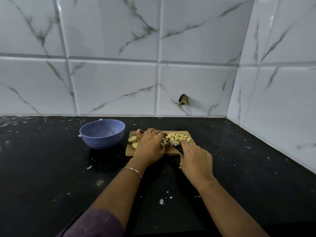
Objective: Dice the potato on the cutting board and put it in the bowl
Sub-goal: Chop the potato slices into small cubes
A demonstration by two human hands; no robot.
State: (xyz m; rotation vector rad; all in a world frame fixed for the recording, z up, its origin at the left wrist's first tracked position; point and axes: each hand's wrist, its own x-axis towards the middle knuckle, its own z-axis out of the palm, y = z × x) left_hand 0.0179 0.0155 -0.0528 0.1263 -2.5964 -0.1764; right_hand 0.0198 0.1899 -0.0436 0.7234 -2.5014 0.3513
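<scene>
Dicing step: the right hand [196, 159] grips a black-handled knife [178, 148]; the left hand [150, 144], fingers bent, steadies the pale yellow potato [177, 138] on the wooden cutting board [190, 134]. Next, the uncut slices [132, 139] beside its thumb need cutting.

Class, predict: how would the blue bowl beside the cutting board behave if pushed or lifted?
The blue bowl looks plastic and empty, so probably light. On the glossy countertop it would likely slide. Its low, wide shape probably resists tipping.
</scene>
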